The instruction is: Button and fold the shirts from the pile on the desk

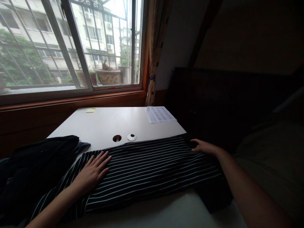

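Note:
A black garment with thin white stripes (147, 167), which looks like a long-sleeved top, lies spread sideways across the white table. Its left part bends down toward the near left edge, and a plain black part (215, 193) sticks out at the lower right. My left hand (95, 169) rests flat on the garment's left side, fingers stretched out. At the far right end of the garment is my right hand (204, 147), with thumb and forefinger apart at the dark fabric; its other fingers are mostly hidden.
Dark clothing (35, 171) is heaped at the left. On the white table (114, 122) are a yellow sticky note (90, 110), printed sheets (160, 114), a round cable hole (117, 138) and a white ring-shaped cover (131, 137). Behind stands a barred window (104, 44) with a curtain (155, 53).

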`<state>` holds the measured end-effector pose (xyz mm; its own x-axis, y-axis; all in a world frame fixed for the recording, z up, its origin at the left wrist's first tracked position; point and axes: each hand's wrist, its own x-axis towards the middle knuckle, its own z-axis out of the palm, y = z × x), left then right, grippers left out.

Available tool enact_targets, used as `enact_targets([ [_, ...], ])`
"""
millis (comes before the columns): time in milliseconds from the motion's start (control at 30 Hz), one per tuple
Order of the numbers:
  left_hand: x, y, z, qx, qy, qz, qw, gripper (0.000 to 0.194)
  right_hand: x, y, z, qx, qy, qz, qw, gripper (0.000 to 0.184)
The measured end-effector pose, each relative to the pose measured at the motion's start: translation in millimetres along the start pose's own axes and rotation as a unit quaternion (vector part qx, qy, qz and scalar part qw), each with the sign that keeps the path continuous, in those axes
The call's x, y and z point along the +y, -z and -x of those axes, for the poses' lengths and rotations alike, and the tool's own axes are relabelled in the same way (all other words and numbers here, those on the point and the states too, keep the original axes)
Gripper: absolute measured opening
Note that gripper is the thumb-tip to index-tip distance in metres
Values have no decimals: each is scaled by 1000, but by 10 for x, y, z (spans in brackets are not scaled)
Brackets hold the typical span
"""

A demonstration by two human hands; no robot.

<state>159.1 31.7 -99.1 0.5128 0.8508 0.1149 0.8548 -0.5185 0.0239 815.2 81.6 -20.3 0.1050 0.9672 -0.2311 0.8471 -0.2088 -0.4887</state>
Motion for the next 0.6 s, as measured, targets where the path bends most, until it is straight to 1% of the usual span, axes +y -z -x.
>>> enact_targets([
  [67, 17, 38, 10, -7, 4, -9, 1000, 55, -44, -10, 33, 49, 1, 52, 997, 60],
  [133, 107, 103, -4, -2, 8, -20, 1000, 55, -171, -117, 70, 100, 19, 88, 991, 56],
  [167, 186, 142, -27, 4, 6, -23, 1000, 55, -271, -221, 90, 124, 37, 102, 986, 53],
  [233, 400, 216, -111, 12, -11, -20, 1000, 56, -533, -528, 127, 156, 87, 120, 977, 48],
  [300, 645, 260, -235, 8, -34, -5, 999, 57, -830, -912, 158, 146, 157, 129, 968, 47],
  [333, 756, 263, -304, 4, -41, 4, 999, 58, -967, -1100, 168, 129, 220, 145, 956, 50],
  [367, 847, 252, -371, -2, -41, 12, 999, 58, -1083, -1266, 172, 106, 264, 161, 945, 55],
  [433, 944, 194, -474, -14, -25, 23, 999, 60, -1225, -1493, 150, 74, 283, 197, 936, 62],
  [500, 921, 114, -513, -20, 1, 26, 999, 62, -1240, -1561, 83, 64, 267, 225, 935, 66],
  [600, 745, 15, -439, -15, 28, 22, 999, 61, -1099, -1460, -86, 73, 233, 240, 940, 67],
])
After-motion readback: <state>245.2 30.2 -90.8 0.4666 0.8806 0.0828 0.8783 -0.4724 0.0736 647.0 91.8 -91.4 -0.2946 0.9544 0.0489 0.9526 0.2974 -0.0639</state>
